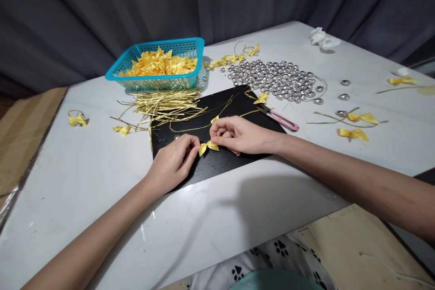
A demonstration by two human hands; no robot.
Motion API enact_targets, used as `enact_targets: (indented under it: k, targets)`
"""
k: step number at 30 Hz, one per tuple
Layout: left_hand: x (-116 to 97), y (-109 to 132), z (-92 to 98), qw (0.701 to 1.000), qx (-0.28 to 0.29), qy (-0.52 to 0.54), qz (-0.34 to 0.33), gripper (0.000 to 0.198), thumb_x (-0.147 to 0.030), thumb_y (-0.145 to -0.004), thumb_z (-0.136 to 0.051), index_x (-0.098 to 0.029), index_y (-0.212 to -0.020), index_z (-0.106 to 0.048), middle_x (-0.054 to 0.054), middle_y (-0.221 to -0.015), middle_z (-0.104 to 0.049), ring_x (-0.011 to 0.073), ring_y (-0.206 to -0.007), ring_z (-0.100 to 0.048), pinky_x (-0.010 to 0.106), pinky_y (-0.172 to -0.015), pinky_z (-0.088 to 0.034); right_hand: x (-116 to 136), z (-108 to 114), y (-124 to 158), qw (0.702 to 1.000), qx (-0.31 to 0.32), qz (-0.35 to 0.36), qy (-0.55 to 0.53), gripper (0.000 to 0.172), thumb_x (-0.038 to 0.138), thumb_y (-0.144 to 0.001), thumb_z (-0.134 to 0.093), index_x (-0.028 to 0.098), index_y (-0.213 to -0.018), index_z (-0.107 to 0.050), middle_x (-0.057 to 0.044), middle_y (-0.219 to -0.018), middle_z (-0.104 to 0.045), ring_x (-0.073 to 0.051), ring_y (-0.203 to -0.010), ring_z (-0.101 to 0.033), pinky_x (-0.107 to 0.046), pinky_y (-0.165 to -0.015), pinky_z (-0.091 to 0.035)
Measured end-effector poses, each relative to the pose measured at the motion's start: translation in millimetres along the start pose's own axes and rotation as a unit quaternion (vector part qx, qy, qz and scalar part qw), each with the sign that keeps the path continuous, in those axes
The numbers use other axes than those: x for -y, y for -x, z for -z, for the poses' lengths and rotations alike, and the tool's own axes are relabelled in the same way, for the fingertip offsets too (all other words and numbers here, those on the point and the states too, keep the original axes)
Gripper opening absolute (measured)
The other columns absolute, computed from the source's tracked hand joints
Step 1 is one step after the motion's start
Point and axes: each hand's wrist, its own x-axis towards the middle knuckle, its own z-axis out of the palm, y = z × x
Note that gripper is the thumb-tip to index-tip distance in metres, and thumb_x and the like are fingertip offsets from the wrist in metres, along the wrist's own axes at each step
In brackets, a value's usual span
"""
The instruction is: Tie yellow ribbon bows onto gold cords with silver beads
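Note:
A small yellow ribbon bow point(208, 147) lies on a black mat point(234, 158) in the middle of the white table. My left hand point(173, 161) pinches the bow's left end with curled fingers. My right hand point(238, 135) is closed in a pinch at the bow's right end, just above it. A thin gold cord point(204, 127) runs across the mat behind my hands and ends near my right fingers; whether they grip it is hidden.
A blue basket point(154, 82) of yellow bows stands at the back left, with a pile of gold cords point(165, 102) in front of it. Silver bells point(275, 79) lie heaped at the back. A pink cutter point(282, 120) rests beside the mat. Finished bows point(353, 133) lie scattered right and left.

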Motion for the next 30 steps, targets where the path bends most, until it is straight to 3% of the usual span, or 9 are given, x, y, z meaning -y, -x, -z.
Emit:
enact_targets:
  k: [3, 8, 14, 18, 21, 26, 30]
  targets:
    - [0, -1, 0.1, 0.997, -0.008, 0.067, 0.028, 0.017, -0.033, -0.09, -0.045, -0.019, -0.088, -0.055, 0.0, -0.076, -0.056, 0.013, -0.065, -0.049, 0.026, -0.061, -0.036, -1, -1, -1, 1.0, -0.023, -0.003, -0.002, 0.009, 0.012, -0.084, -0.053, 0.014, -0.078, -0.048, 0.009, -0.055, -0.047, 0.0, -0.033, -0.038, -0.011, -0.032, -0.034]
    - [0, -4, 0.0, 0.972, -0.02, 0.221, 0.077, 0.028, -0.041, -0.086, -0.051, -0.019, -0.103, -0.052, 0.002, -0.087, -0.063, 0.013, -0.068, -0.053, 0.025, -0.055, -0.036, 0, -4, -1, 0.999, -0.039, 0.004, -0.006, 0.009, 0.016, -0.082, -0.058, 0.014, -0.086, -0.05, 0.008, -0.06, -0.052, 0.0, -0.036, -0.039, -0.011, -0.033, -0.032]
    - [2, -6, 1.0, 0.972, -0.006, 0.22, 0.084, 0.027, -0.036, -0.08, -0.061, -0.019, -0.1, -0.054, 0.0, -0.078, -0.063, 0.0109, -0.062, -0.051, 0.024, -0.051, -0.032, -6, -5, -4, 0.999, -0.029, 0.042, 0.013, 0.024, 0.018, -0.075, -0.068, 0.011, -0.092, -0.053, 0.004, -0.071, -0.058, 0.002, -0.043, -0.036, -0.012, -0.04, -0.03]
    - [4, -7, 1.5, 0.965, -0.002, 0.245, 0.092, 0.022, -0.036, -0.081, -0.059, -0.019, -0.096, -0.057, 0.002, -0.08, -0.064, 0.0126, -0.069, -0.054, 0.024, -0.054, -0.033, -6, -4, -4, 0.998, -0.039, 0.04, 0.013, 0.019, 0.01, -0.076, -0.064, 0.012, -0.091, -0.053, 0.004, -0.076, -0.058, 0.003, -0.043, -0.035, -0.011, -0.04, -0.029]
    - [4, -8, 0.9, 0.957, -0.022, 0.275, 0.093, 0.019, -0.034, -0.08, -0.061, -0.019, -0.091, -0.058, 0.001, -0.081, -0.061, 0.012, -0.07, -0.053, 0.024, -0.056, -0.034, -1, -11, -2, 0.997, -0.072, 0.005, -0.037, 0.021, 0.014, -0.077, -0.064, 0.015, -0.092, -0.049, 0.006, -0.071, -0.056, 0.001, -0.04, -0.038, -0.012, -0.036, -0.032]
    - [4, -7, 0.9, 0.931, -0.044, 0.348, 0.099, 0.018, -0.032, -0.079, -0.064, -0.018, -0.087, -0.055, 0.0, -0.079, -0.057, 0.0104, -0.068, -0.051, 0.023, -0.06, -0.037, 3, -33, 5, 0.985, -0.088, -0.064, -0.137, 0.047, 0.021, -0.068, -0.074, 0.022, -0.099, -0.038, 0.011, -0.066, -0.053, -0.002, -0.032, -0.041, -0.014, -0.028, -0.035]
    - [4, -6, 0.5, 0.937, -0.043, 0.334, 0.095, 0.017, -0.031, -0.08, -0.063, -0.018, -0.085, -0.054, -0.001, -0.079, -0.055, 0.0101, -0.067, -0.049, 0.023, -0.059, -0.036, 3, -39, 5, 0.981, -0.093, -0.065, -0.157, 0.037, 0.011, -0.074, -0.065, 0.021, -0.098, -0.038, 0.011, -0.059, -0.052, -0.002, -0.031, -0.041, -0.013, -0.029, -0.036]
